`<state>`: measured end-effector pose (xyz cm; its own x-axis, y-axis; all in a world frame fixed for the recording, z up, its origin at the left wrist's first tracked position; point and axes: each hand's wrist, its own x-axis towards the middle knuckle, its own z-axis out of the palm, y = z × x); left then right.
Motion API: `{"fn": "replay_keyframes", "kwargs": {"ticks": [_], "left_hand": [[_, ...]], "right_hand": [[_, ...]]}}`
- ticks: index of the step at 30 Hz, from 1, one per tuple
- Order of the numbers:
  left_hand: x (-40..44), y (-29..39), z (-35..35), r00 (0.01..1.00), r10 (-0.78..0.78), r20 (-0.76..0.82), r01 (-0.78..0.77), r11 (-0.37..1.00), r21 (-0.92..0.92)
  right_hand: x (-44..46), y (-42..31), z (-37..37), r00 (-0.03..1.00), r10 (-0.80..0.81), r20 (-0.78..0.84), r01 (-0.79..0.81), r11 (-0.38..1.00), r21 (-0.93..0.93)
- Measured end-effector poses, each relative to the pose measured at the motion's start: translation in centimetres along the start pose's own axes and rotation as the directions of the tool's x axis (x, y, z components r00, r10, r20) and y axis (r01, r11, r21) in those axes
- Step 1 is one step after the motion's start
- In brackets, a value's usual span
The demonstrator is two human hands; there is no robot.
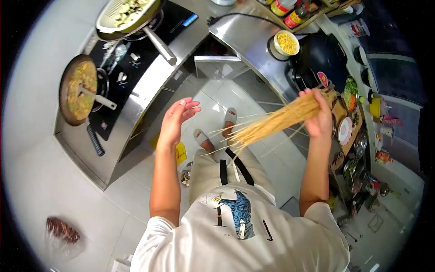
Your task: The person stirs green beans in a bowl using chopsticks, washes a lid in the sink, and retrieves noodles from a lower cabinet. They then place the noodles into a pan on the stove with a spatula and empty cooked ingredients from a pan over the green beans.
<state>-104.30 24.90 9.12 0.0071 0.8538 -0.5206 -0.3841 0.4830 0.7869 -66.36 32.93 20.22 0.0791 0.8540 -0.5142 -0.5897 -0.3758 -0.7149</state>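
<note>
One bundle of straw-coloured strands (278, 118) was in my right hand (318, 119), thumb and fingers closed on it near one end; its loose tips fanned out above my trousers (256, 170). My left hand (173, 121) hung empty, fingers parted and slightly curled, well apart from it.

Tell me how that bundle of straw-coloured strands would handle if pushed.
The bundle of straw-coloured strands looks fairly stiff: it juts almost straight from the right hand. It is probably light, since the strands are thin. Its free end would likely splay, as stray strands spread apart there.
</note>
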Motion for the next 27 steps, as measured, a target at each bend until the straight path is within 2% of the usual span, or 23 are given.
{"fn": "replay_keyframes", "kwargs": {"ticks": [1, 5, 6, 9, 11, 13, 15, 18, 19, 21, 23, 24, 25, 27], "left_hand": [[-1.9, 2.8, 0.4, 0.996, 0.08, 0.04, -0.08, 0.997, 0.005], [-6.0, 12.3, 2.7, 0.912, 0.293, 0.288, -0.376, 0.878, 0.296], [-6.7, 13.9, 3.5, 0.907, 0.273, 0.321, -0.384, 0.849, 0.363], [-6.8, 15.2, 3.9, 0.886, 0.234, 0.401, -0.433, 0.727, 0.534], [-8.2, 16.7, 3.8, 0.917, 0.125, 0.379, -0.318, 0.802, 0.506], [-9.1, 17.1, 2.3, 0.938, 0.162, 0.306, -0.274, 0.888, 0.369], [-9.2, 16.7, -0.3, 0.949, 0.236, 0.208, -0.297, 0.891, 0.343], [-11.8, 18.1, -3.0, 0.97, 0.179, 0.168, -0.193, 0.978, 0.075], [-11.8, 18.0, -3.8, 0.953, 0.262, 0.153, -0.271, 0.962, 0.039], [-13.1, 18.4, -5.4, 0.978, 0.196, 0.077, -0.191, 0.979, -0.073], [-12.9, 18.5, -7.6, 0.981, 0.193, -0.008, -0.193, 0.979, -0.059], [-12.6, 18.4, -8.7, 0.979, 0.186, -0.082, -0.196, 0.972, -0.128], [-12.3, 18.3, -9.9, 0.959, 0.199, -0.203, -0.223, 0.969, -0.105], [-12.2, 18.4, -13.1, 0.941, 0.204, -0.269, -0.229, 0.971, -0.068]], "right_hand": [[-0.1, 0.3, 2.0, 1.0, 0.027, -0.006, -0.027, 1.0, -0.004], [0.5, 2.6, 8.9, 0.934, 0.157, 0.322, -0.157, 0.987, -0.026], [0.5, 3.1, 10.9, 0.894, 0.193, 0.404, -0.19, 0.981, -0.048], [0.3, 4.9, 16.9, 0.821, 0.269, 0.504, -0.24, 0.963, -0.123], [0.7, 6.1, 20.5, 0.731, 0.31, 0.608, -0.25, 0.95, -0.185], [0.9, 7.2, 24.3, 0.631, 0.387, 0.672, -0.301, 0.921, -0.247], [1.5, 8.9, 28.5, 0.578, 0.444, 0.685, -0.324, 0.895, -0.306], [2.5, 12.3, 35.1, 0.462, 0.516, 0.722, -0.354, 0.853, -0.383], [2.6, 13.9, 37.2, 0.442, 0.52, 0.731, -0.343, 0.851, -0.398], [2.6, 17.1, 41.1, 0.397, 0.594, 0.7, -0.373, 0.801, -0.468], [2.0, 20.4, 44.2, 0.369, 0.64, 0.674, -0.408, 0.763, -0.501], [2.6, 22.5, 45.7, 0.338, 0.668, 0.663, -0.452, 0.733, -0.508], [2.3, 24.2, 47.1, 0.378, 0.678, 0.63, -0.453, 0.729, -0.513], [2.4, 27.9, 49.9, 0.331, 0.73, 0.598, -0.472, 0.677, -0.565]]}}
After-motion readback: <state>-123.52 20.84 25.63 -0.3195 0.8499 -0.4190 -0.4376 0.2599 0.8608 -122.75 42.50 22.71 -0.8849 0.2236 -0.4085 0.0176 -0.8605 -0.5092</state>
